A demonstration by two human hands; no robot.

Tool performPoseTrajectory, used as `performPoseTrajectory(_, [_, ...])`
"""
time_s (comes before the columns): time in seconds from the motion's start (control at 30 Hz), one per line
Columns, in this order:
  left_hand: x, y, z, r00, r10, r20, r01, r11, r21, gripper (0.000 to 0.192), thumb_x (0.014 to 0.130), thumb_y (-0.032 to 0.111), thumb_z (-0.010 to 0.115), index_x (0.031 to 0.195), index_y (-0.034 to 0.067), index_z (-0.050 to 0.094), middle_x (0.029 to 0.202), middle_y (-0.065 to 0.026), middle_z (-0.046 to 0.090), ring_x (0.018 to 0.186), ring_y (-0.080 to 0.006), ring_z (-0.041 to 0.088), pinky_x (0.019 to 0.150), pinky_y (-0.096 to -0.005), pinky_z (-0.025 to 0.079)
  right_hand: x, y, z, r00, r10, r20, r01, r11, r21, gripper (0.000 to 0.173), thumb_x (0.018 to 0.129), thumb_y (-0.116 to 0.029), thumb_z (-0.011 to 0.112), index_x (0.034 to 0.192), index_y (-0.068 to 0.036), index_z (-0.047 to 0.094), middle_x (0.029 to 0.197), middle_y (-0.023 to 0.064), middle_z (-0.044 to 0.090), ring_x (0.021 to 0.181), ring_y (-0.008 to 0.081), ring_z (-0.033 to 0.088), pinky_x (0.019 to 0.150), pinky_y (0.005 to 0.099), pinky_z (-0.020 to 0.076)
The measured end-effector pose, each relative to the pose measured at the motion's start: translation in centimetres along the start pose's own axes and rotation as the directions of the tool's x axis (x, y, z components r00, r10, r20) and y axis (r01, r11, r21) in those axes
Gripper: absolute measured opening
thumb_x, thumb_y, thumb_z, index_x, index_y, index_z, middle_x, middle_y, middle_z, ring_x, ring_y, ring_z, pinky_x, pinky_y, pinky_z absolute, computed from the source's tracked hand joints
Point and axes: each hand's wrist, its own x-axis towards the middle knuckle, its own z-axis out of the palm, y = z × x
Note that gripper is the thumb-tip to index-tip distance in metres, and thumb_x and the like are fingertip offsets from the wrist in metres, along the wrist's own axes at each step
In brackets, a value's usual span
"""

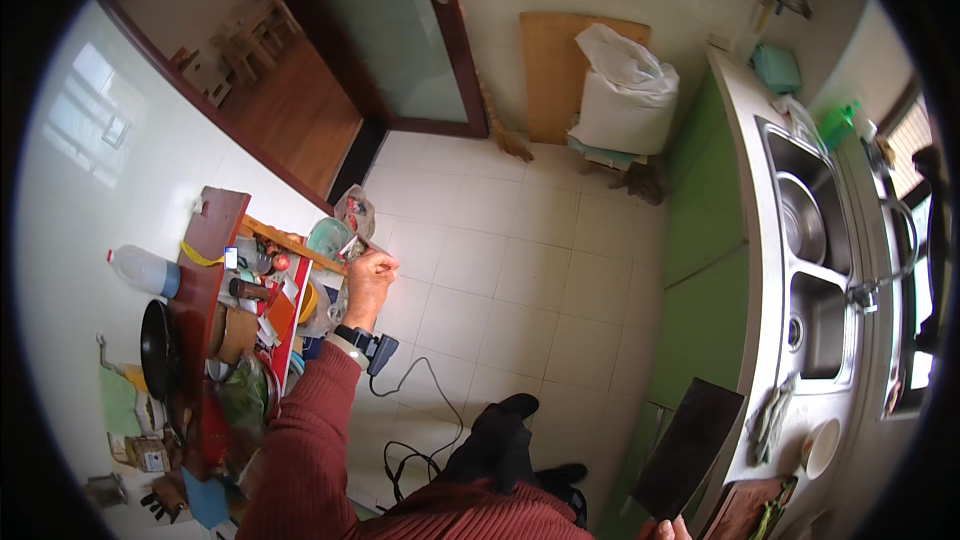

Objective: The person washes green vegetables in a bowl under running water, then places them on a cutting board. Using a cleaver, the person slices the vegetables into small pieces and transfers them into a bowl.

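Note:
My right hand (666, 529), at the bottom edge, grips a cleaver; only some fingertips show and the handle is hidden. The cleaver's broad dark blade (690, 446) points up and away, in front of the green cabinet and the counter edge. My left hand (369, 281) reaches forward over the floor, beside the cluttered shelf on the left. Its fingers are curled together. Something thin and dark shows by the fingertips, but I cannot make out whether they hold it. A dark strap with a small device (371, 349) sits on that wrist, trailing a black cable.
A steel double sink (817, 326) is set in the right-hand counter (765, 255). Behind the cleaver lies a wooden cutting board (739, 510) with green vegetables. At left, a red shelf (199, 240) bears bottles, boxes and bags. A white sack (628, 109) stands by the far wall.

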Motion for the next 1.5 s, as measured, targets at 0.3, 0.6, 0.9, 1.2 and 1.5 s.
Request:
performPoseTrajectory(0.3, [-3.7,-4.0,-5.5,0.846,-0.512,-0.147,0.465,0.844,-0.267,0.017,0.089,-0.002,0.077,0.106,0.0,0.074,0.087,-0.0059,0.073,0.07,-0.0137,0.069,0.062,-0.0256,0.055,6.7,-2.7,6.2,0.962,0.021,0.273,0.008,0.994,-0.105,0.023,0.105,-0.026,0.064,0.104,-0.004,0.07,0.067,-0.004,0.055,0.055,0.0058,0.048,0.05,0.023,0.0355])
performPoseTrajectory(0.6, [5.6,-16.2,-11.4,0.745,-0.593,-0.305,0.507,0.801,-0.319,0.014,0.093,-0.003,0.072,0.107,-0.001,0.075,0.088,-0.0083,0.075,0.068,-0.0179,0.072,0.059,-0.0302,0.061,9.3,-6.5,16.3,0.949,-0.022,0.314,0.09,0.975,-0.205,0.023,0.106,-0.024,0.06,0.091,-0.007,0.064,0.063,-0.0024,0.055,0.047,0.0071,0.046,0.046,0.0244,0.0344])
performPoseTrajectory(0.9, [19.2,-34.9,-19.4,0.835,-0.361,-0.415,0.446,0.886,0.126,0.01,0.085,0.0,0.068,0.081,0.002,0.077,0.078,-0.0137,0.075,0.064,-0.0287,0.073,0.058,-0.0389,0.058,8.2,-9.6,32.7,0.99,0.055,0.129,-0.021,0.967,-0.252,0.032,0.106,-0.027,0.06,0.08,-0.009,0.059,0.059,-0.0015,0.054,0.042,0.0073,0.041,0.041,0.0264,0.0285])
performPoseTrajectory(1.2, [23.9,-37.6,-23.1,0.907,-0.129,-0.4,0.346,0.769,0.537,0.009,0.079,0.007,0.07,0.072,0.006,0.076,0.069,-0.0148,0.072,0.067,-0.0312,0.073,0.065,-0.0416,0.057,6.8,-10.7,38.0,0.984,0.122,0.132,-0.088,0.967,-0.238,0.025,0.106,-0.027,0.06,0.088,-0.01,0.064,0.063,-0.0024,0.055,0.047,0.0067,0.044,0.043,0.0252,0.0314])
performPoseTrajectory(1.5, [22.7,-27.7,-16.5,0.964,-0.251,0.088,0.228,0.949,0.217,0.03,0.091,0.024,0.075,0.076,-0.001,0.068,0.069,-0.0033,0.064,0.065,-0.0149,0.054,0.065,-0.0401,0.047,4.8,-7.3,32.3,0.989,0.037,0.145,-0.006,0.977,-0.211,0.027,0.107,-0.024,0.057,0.092,-0.003,0.064,0.062,0.0043,0.063,0.049,0.0105,0.055,0.046,0.0248,0.0398])
